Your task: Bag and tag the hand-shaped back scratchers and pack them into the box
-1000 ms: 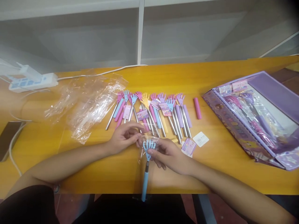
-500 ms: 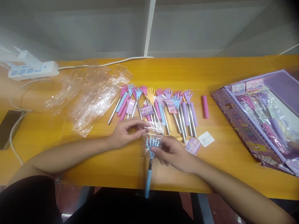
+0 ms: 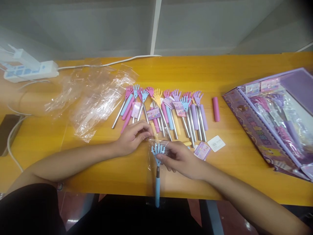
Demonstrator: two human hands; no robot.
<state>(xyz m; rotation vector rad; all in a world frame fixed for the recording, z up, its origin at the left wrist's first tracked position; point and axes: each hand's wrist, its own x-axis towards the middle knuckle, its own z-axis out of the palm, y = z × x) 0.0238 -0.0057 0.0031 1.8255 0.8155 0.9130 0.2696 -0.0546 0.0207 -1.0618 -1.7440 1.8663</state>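
Observation:
A light blue back scratcher [image 3: 157, 187] lies inside a clear plastic bag [image 3: 151, 169], its claw toward the far side and its handle past the table's front edge. My right hand [image 3: 183, 160] grips it through the film, thumb on the claw. Fingers pinched, my left hand [image 3: 134, 138] is at the upper left edge of the bag's open end; the film between the fingertips is hard to make out. Just beyond my hands lies a row of back scratchers with steel rods, among them a yellow back scratcher [image 3: 157, 96], with coloured handle sleeves and printed cards between them.
Crinkled clear bags [image 3: 97, 98] are heaped at the left, near a white power strip [image 3: 31, 71] with cables. A pink sleeve [image 3: 216, 109], a white card [image 3: 216, 143] and a purple card [image 3: 202, 150] lie to the right. A purple display box [image 3: 259, 137] holds bagged scratchers.
My left hand has drawn back slightly to the left from the bag's top, its fingers closer together. My right hand still holds the bagged scratcher, whose handle now points straighter toward me.

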